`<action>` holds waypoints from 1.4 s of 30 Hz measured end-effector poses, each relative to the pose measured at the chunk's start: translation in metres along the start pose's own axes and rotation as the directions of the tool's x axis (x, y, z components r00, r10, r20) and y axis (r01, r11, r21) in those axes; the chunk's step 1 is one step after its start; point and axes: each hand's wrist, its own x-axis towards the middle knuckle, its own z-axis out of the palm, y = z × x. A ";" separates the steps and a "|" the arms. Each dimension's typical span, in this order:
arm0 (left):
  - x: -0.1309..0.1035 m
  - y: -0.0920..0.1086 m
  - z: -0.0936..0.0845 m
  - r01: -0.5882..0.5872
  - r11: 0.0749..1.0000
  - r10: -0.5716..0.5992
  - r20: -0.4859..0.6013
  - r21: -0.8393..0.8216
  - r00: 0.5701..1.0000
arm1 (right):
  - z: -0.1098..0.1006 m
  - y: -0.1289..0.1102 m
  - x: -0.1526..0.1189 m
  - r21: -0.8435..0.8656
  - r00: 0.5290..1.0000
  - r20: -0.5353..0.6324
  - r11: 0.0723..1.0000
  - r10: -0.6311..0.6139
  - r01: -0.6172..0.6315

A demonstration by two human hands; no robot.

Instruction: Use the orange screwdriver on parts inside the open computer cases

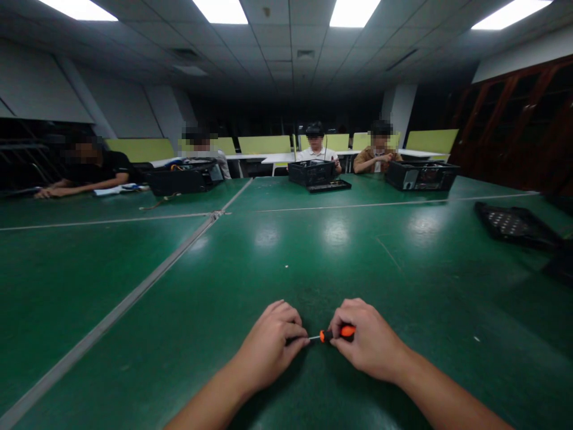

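Note:
A small screwdriver [324, 335] with an orange and black handle lies level between my hands, just above or on the green table [179, 334]; I cannot tell which. My right hand [369, 340] is closed around its handle. The fingers of my left hand [273, 337] pinch the thin metal shaft from the other side. The tip of the shaft is hidden behind my left fingertips, so anything small held there does not show.
Across the table sit several people behind open black computer cases [311, 171]. A black perforated panel [514, 222] lies at the right. A grey seam [134, 292] runs diagonally along the left. One tiny white bit [286, 266] rests ahead of my hands.

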 end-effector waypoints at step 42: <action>0.001 0.009 0.007 0.105 0.993 -0.104 0.023 -0.048 0.994 | -0.005 0.007 0.002 -0.095 0.998 0.035 0.994 0.058 -0.055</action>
